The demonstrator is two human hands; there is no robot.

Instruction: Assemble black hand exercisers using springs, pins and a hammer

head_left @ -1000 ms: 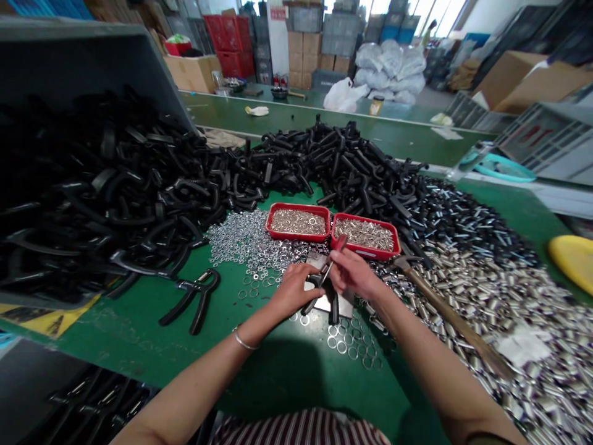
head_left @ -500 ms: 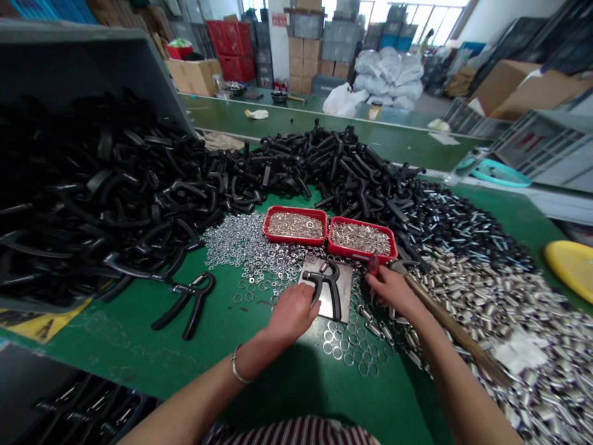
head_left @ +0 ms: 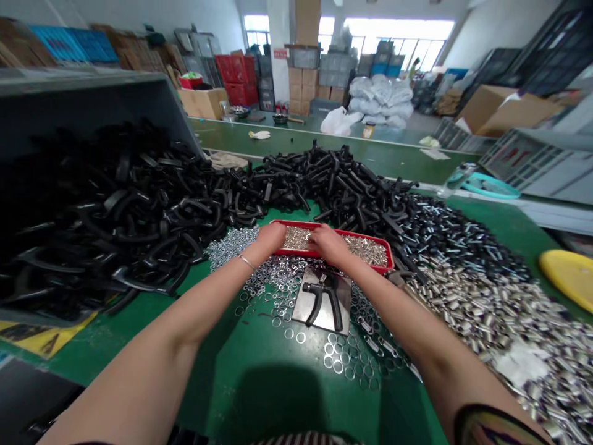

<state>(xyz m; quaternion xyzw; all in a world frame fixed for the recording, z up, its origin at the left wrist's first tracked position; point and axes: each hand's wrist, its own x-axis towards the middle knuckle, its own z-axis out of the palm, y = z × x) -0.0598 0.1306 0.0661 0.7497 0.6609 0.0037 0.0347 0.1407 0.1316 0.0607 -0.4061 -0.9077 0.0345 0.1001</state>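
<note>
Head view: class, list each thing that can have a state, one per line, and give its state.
Left hand: at left red tray, fingertips hidden
Right hand: at the trays' neighbouring ends, fingertips hidden
Left red tray: open, holding small metal parts
Right red tray: open, holding small metal parts
Black hand grip: lying down, legs apart
Grey bin: open, heavily loaded
Cardboard box: flaps open

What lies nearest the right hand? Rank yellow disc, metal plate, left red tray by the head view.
1. Left red tray: the right hand is at its right end.
2. Metal plate: nearer the wearer than the tray.
3. Yellow disc: at the view's right edge.
</note>
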